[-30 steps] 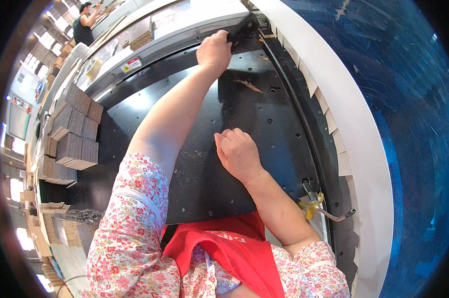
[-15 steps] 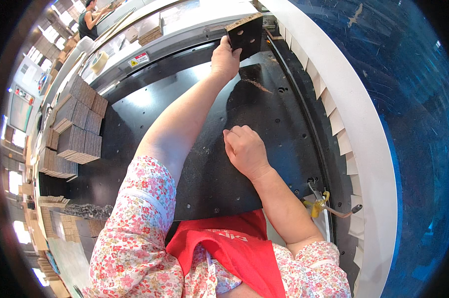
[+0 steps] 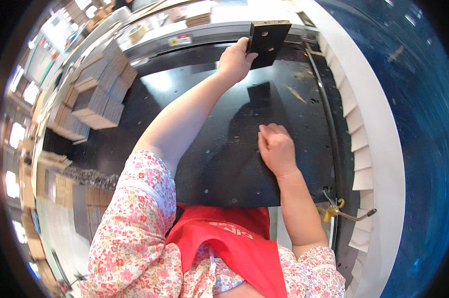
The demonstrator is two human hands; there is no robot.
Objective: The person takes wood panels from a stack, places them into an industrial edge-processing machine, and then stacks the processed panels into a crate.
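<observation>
My left hand [image 3: 236, 60] reaches out to the far side of the black worktable [image 3: 204, 144]. Its fingers and thumb grip the left edge of a dark-faced chipboard panel [image 3: 269, 42]. The panel stands on end, with two round holes in its face and a raw brown edge on top. Below it, a dark patch of shadow or reflection falls on the glossy surface. My right hand [image 3: 276, 148] is curled into a loose fist over the middle right of the table, apart from the panel, and no object shows in it.
Stacked chipboard pieces [image 3: 98, 107] stand on the left of the table. A roll of tape [image 3: 136, 33] and another small stack [image 3: 198, 17] lie on the far ledge. A white pleated guard [image 3: 361, 154] lines the right side, near a bent metal lever with yellow fitting [image 3: 331, 212].
The whole view has shifted, with the table's contents now further right. My left hand still holds the panel, whose top edge now looks more level. My right fist sits further right in the picture.
</observation>
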